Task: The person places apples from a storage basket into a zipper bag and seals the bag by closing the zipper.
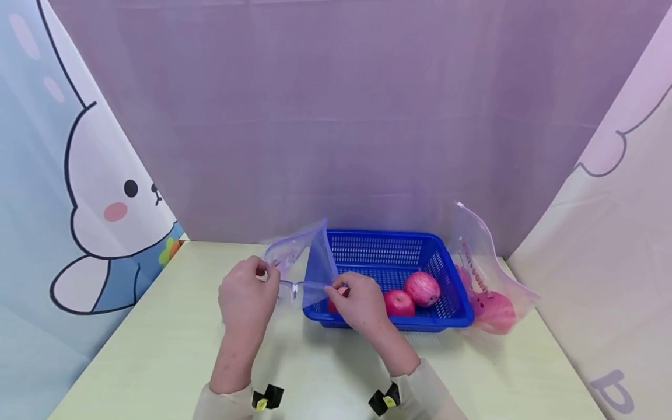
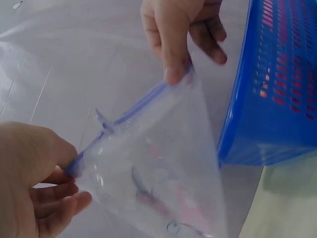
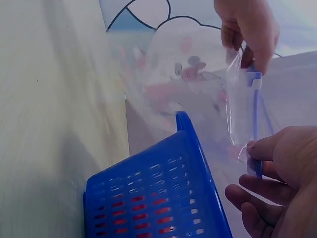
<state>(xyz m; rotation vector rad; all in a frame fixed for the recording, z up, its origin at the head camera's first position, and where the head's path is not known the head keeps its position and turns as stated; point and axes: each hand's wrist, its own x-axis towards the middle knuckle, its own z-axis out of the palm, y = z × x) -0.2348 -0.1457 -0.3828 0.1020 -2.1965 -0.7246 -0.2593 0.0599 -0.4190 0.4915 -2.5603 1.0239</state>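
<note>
Both the left hand [image 1: 248, 294] and right hand [image 1: 363, 300] pinch the mouth of a clear slider zip bag [image 1: 319, 262] at the left end of a blue plastic basket [image 1: 385, 233] with red apples [image 1: 422, 289]; right of it sits a filled plastic bag [image 1: 499, 271].

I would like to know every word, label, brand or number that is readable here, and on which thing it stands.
No text is surely readable.
Right curtain: purple mark resembling "p", perhaps only drawing.
Standing bag beside the basket: row of pink marks, too blurred.
Bag between left hand and right hand: coloured print, too blurred.
</note>
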